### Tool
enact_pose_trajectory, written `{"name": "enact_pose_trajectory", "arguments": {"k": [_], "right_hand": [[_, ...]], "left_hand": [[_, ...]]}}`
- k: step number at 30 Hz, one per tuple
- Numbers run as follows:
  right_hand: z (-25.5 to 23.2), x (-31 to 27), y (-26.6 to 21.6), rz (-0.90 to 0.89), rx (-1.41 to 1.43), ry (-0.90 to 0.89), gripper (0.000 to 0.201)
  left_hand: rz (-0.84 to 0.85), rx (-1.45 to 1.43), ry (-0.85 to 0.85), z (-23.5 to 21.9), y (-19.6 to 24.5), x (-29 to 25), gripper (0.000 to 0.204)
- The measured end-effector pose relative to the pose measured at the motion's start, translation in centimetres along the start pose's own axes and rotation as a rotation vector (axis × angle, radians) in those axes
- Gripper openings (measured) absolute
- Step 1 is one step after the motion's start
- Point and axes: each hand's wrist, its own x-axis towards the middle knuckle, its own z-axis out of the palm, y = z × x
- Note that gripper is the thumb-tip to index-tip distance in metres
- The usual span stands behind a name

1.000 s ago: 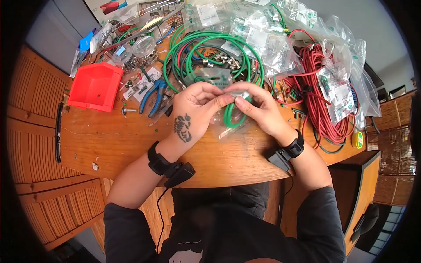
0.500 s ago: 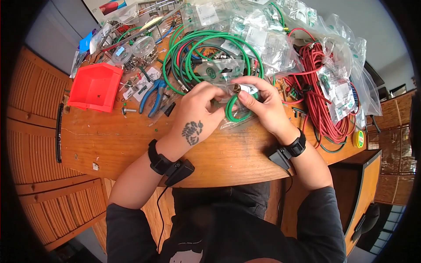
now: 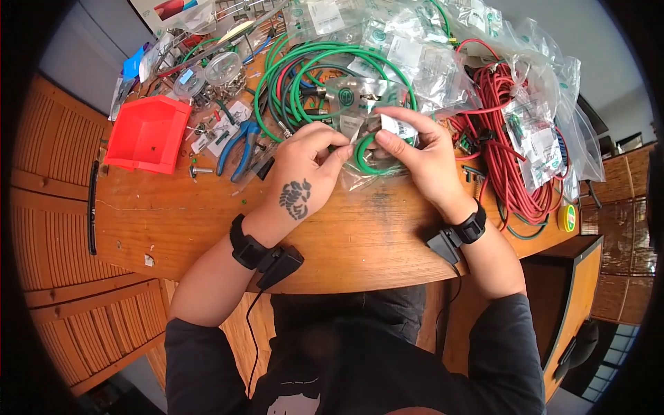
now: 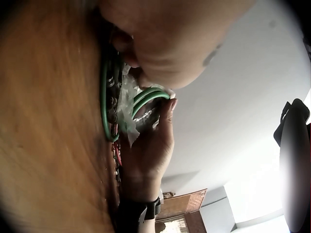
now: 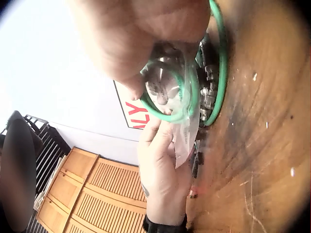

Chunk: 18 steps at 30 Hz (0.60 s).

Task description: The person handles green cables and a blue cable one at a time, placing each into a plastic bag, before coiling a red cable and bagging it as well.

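Observation:
A small coil of green cable [image 3: 361,158] sits in front of me, above the front part of the table. My right hand [image 3: 432,155] grips it, thumb across its upper right side beside a white label [image 3: 399,127]. Clear plastic bag [image 3: 354,181] surrounds the coil, its loose edges showing below and above. My left hand [image 3: 308,162] pinches the bag's left side between thumb and curled fingers. In the right wrist view, the coil [image 5: 171,118] overlaps the bag film, with the left fingertips just under it. The palm hides part of the coil there.
Behind the hands lie larger green cable loops [image 3: 332,47] and a heap of clear bags [image 3: 415,52]. A red cable bundle [image 3: 501,152] lies right. Blue-handled pliers [image 3: 238,149], a red bin [image 3: 149,135] and lidded tubs [image 3: 225,69] stand left. A small yellow-green tin [image 3: 568,218] is near the right edge.
My hands, close together over the bag a second ago, have moved apart. A metal connector showed by my right thumb half a second ago; now the label and more of the bag show.

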Motion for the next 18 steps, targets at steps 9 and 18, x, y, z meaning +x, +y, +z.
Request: {"name": "enact_pose_trajectory", "arguments": {"k": [9, 18], "right_hand": [[-0.3, 0.3, -0.2, -0.164, -0.175, 0.129, 0.03], [-0.1, -0.3, -1.0, -0.288, -0.362, 0.19, 0.029]], "left_hand": [[0.129, 0.066, 0.044, -0.1, 0.5, 0.0, 0.007], [0.191, 0.046, -0.095, -0.8, 0.6, 0.2, 0.005]]}}
